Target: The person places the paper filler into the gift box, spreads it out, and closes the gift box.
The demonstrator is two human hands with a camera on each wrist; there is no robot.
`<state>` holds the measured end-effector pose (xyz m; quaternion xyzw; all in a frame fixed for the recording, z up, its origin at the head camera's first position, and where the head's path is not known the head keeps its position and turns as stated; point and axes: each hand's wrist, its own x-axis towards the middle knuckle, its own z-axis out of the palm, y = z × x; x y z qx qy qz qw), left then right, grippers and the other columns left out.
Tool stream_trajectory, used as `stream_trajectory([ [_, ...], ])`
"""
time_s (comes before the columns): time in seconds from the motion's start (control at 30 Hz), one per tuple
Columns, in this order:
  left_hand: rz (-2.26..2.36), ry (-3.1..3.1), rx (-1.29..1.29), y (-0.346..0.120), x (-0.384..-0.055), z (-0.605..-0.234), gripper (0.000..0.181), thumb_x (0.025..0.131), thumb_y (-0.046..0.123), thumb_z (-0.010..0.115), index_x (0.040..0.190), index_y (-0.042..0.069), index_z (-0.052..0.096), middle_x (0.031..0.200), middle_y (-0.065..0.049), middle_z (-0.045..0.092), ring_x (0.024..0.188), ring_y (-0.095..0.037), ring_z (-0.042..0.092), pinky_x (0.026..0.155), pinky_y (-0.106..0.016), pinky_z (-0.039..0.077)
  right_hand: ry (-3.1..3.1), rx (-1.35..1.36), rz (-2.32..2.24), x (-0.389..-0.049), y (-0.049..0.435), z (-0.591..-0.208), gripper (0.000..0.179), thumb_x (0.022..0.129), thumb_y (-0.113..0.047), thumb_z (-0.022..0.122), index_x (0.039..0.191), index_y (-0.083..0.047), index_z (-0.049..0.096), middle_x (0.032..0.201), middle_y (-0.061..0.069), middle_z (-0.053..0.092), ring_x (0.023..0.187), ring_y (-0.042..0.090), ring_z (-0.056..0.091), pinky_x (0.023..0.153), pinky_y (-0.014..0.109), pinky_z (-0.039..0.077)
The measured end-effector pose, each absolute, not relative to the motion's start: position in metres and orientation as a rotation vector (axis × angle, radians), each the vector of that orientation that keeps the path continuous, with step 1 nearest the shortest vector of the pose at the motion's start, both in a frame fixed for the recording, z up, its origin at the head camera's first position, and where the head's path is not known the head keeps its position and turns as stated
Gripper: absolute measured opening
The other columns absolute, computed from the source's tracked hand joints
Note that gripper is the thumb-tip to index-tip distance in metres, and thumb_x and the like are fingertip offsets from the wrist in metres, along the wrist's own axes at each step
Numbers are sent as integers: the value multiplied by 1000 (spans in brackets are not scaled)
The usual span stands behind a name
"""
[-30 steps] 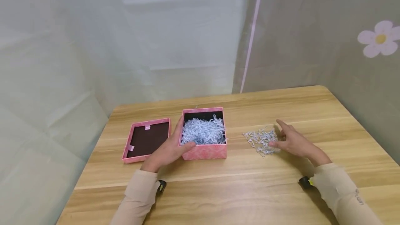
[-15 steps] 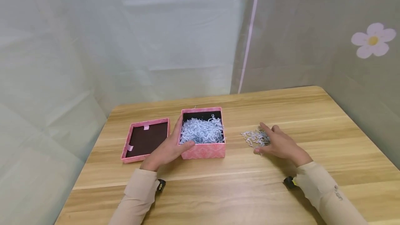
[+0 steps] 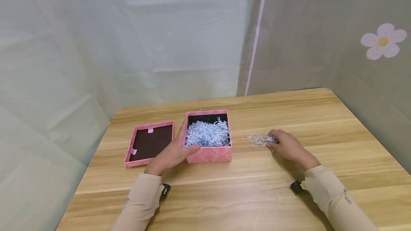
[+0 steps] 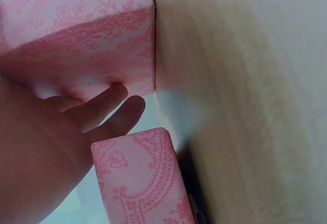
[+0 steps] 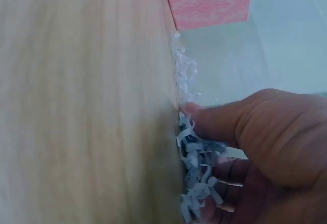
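A pink patterned box [image 3: 209, 155] holds white-blue crinkled shredded paper [image 3: 208, 134] against its dark lining. At its left side, my left hand [image 3: 173, 154] rests with extended fingers on the outer wall; the thumb lies at the front rim's corner. In the left wrist view, its fingertips [image 4: 120, 91] touch the patterned wall. To the right of the box, my right hand [image 3: 289, 147] pinches a bunch of loose shredded paper [image 5: 196, 168] low at the tabletop, thumb on one side and fingers on the other. More loose strands [image 3: 257, 139] trail toward the box.
The pink lid [image 3: 149, 161] lies upturned left of the box, its dark inside showing two small pink tabs. A wooden table [image 3: 231, 199] carries everything. Pale curtains [image 3: 179, 38] hang behind the table, with a flower print on the right.
My right hand has moved left over the loose shredded paper, and its fingers have closed and gathered strands together. The left hand stays at the box.
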<state>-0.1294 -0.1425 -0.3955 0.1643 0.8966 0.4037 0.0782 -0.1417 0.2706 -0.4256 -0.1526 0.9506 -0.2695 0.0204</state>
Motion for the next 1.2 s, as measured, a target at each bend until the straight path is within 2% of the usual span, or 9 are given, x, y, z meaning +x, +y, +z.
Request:
stream_trajectory([
  [0.1, 1211, 2682, 498, -143, -129, -396, 110, 89, 60, 67, 160, 38, -14, 168, 3, -5, 152, -35, 10, 110, -70, 20, 2944, -461, -916, -143, 272, -427, 8, 94, -11, 71, 101, -8, 69, 91, 3, 64, 78, 20, 56, 68, 40, 46],
  [0.2, 1214, 2671, 505, -143, -130, -397, 110, 89, 60, 67, 160, 37, -14, 168, 3, -5, 152, -35, 11, 111, -68, 21, 2913, -430, -998, -143, 274, -429, 3, 95, -10, 70, 98, -8, 70, 85, 1, 64, 69, 18, 54, 60, 36, 46],
  [0.33, 1221, 2665, 511, -145, -129, -398, 110, 90, 61, 66, 161, 35, -14, 168, 3, -5, 152, -34, 11, 111, -66, 23, 2883, -398, -1091, -145, 276, -431, 4, 96, -9, 69, 94, -6, 71, 83, 2, 66, 68, 18, 55, 61, 37, 48],
  [0.43, 1222, 2663, 517, -145, -128, -400, 109, 90, 61, 66, 161, 35, -13, 168, 4, -5, 151, -34, 12, 111, -65, 24, 2904, -389, -1107, -146, 278, -431, 5, 95, -8, 70, 93, -5, 73, 88, 4, 68, 76, 19, 57, 70, 38, 48],
  [0.5, 1218, 2661, 518, -145, -128, -401, 109, 90, 60, 66, 161, 35, -13, 168, 5, -5, 151, -33, 13, 111, -65, 24, 2916, -377, -1117, -146, 279, -426, 5, 95, -7, 70, 94, -4, 74, 89, 5, 69, 78, 20, 57, 70, 38, 48],
  [0.8, 1232, 2653, 500, -142, -129, -397, 109, 90, 60, 66, 161, 35, -13, 168, 6, -4, 151, -33, 17, 112, -63, 26, 2926, -364, -1230, -158, 267, -382, 14, 99, -7, 65, 102, 5, 71, 82, 8, 67, 67, 18, 55, 56, 29, 48],
  [1.07, 1234, 2652, 523, -142, -129, -397, 109, 92, 57, 67, 161, 34, -14, 167, 8, -6, 151, -31, 16, 113, -61, 26, 2963, -386, -1287, -170, 233, -335, 15, 99, -7, 63, 103, 4, 73, 84, 10, 69, 69, 19, 60, 56, 29, 50],
  [1.2, 1236, 2655, 523, -143, -128, -397, 109, 91, 59, 66, 161, 34, -13, 167, 9, -5, 150, -31, 18, 113, -61, 27, 3003, -443, -1311, -178, 207, -314, 15, 98, -4, 61, 99, 4, 74, 82, 11, 70, 65, 19, 58, 53, 28, 47],
])
